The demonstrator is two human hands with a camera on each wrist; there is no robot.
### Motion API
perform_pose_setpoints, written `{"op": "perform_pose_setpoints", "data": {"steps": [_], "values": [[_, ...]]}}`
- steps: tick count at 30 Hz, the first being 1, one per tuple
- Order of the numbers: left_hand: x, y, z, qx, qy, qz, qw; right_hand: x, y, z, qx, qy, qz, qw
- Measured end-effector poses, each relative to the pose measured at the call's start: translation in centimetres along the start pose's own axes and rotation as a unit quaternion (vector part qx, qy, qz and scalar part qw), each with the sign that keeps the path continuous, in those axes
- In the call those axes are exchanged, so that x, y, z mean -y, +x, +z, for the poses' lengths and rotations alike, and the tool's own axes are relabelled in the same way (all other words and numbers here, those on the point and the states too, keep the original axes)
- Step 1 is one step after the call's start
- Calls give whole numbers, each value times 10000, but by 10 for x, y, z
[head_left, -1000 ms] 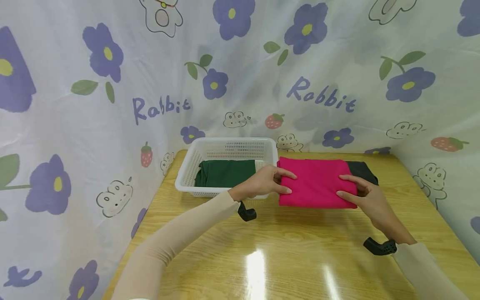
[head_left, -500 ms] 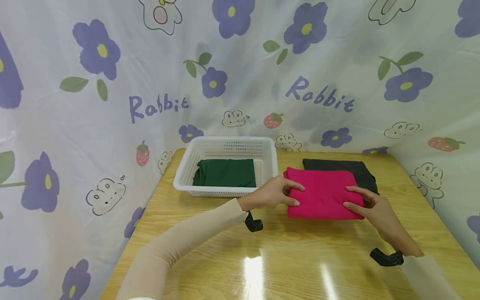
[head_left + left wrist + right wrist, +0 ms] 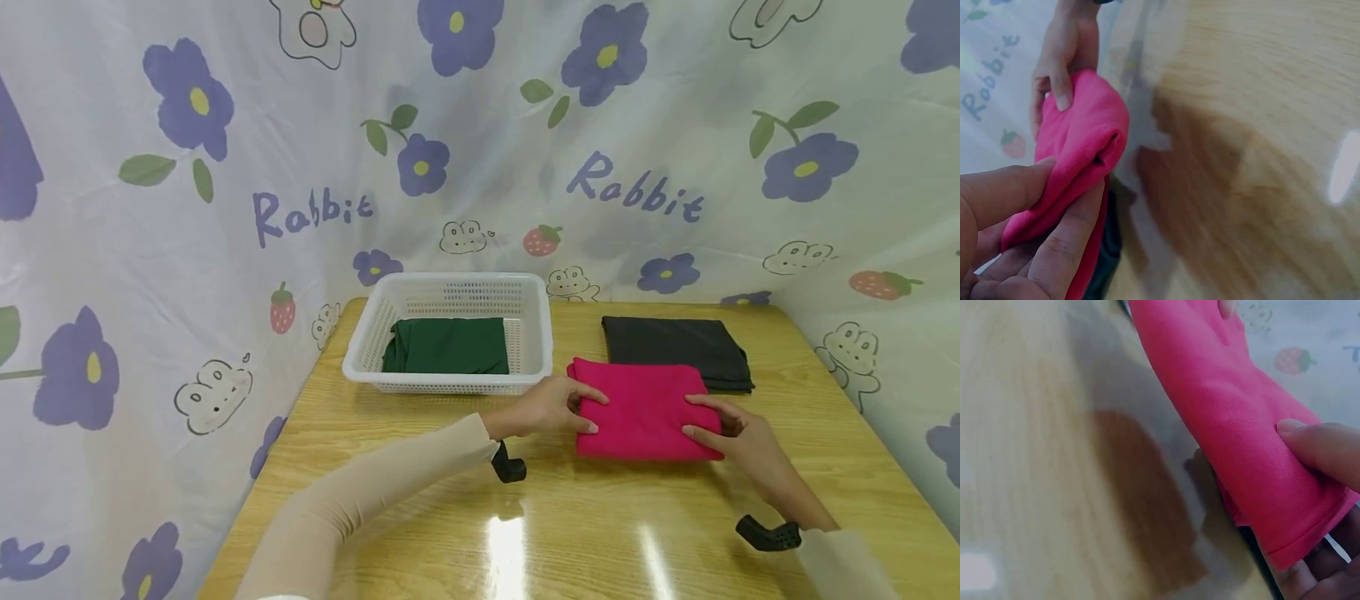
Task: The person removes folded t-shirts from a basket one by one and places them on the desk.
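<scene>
A folded bright pink cloth (image 3: 645, 412) is held up a little above the table, its shadow lying below it in both wrist views. My left hand (image 3: 551, 407) pinches its left edge, and in the left wrist view the thumb and fingers press the folded layers (image 3: 1079, 156) from both sides. At the opposite edge my right hand (image 3: 746, 442) grips it, thumb on the upper face and fingers beneath in the right wrist view. Whether it is a garment cannot be told. Just behind it a folded black cloth (image 3: 678, 342) lies flat on the table.
A white perforated plastic basket (image 3: 442, 383) stands at the back left, with a folded dark green cloth (image 3: 453, 346) inside. The wooden table (image 3: 420, 517) ends at a curtain (image 3: 480, 108) printed with flowers and rabbits, behind and at both sides.
Both hands have brought the pink cloth back toward me and lower in the head view. More of the black cloth now shows behind it. The basket stays put.
</scene>
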State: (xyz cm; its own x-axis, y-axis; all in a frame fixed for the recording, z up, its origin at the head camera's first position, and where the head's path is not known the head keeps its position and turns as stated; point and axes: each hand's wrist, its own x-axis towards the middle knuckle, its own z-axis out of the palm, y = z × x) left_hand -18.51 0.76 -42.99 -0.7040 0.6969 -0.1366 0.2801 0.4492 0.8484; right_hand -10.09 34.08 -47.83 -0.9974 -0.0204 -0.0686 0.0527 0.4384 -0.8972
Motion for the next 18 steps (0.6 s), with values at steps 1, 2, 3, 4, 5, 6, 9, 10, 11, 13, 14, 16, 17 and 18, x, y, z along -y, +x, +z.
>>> {"op": "perform_pose_setpoints", "data": {"steps": [1,2,3,4,5,6,9,10,11,13,14,16,17,18], "values": [[2,0,1,12,48,-6,10000,-1,0,1,2,-4,24,10000],[4,-1,2,23,121,5,9999,-3,-1,3,10,-20,43,10000],[5,-1,3,32,197,16,9998,-4,-1,4,22,-16,71,10000],[7,-1,4,24,293,26,9996,-5,-1,5,32,-2,98,9999],[9,-1,6,12,376,35,9993,-7,-2,7,41,17,126,9999],[11,-1,7,0,444,35,9990,-8,-2,8,55,56,158,9998],[17,-1,9,-30,543,5,9985,-11,-2,12,116,152,253,9995],[19,-1,10,-34,540,-13,9985,-12,-2,13,127,178,285,9994],[20,-2,10,-27,499,-35,9987,-12,-1,14,140,186,312,9992],[23,-2,11,-10,414,-69,9991,-14,-1,15,150,187,362,9991],[24,-2,11,-2,381,-73,9992,-14,-1,15,144,182,380,9990],[26,-2,11,49,279,-109,9995,-15,0,16,152,192,421,9988],[28,-2,12,78,238,-112,9996,-15,0,16,160,192,435,9987],[29,-2,12,103,217,-126,9996,-15,-1,16,165,196,448,9987]]}}
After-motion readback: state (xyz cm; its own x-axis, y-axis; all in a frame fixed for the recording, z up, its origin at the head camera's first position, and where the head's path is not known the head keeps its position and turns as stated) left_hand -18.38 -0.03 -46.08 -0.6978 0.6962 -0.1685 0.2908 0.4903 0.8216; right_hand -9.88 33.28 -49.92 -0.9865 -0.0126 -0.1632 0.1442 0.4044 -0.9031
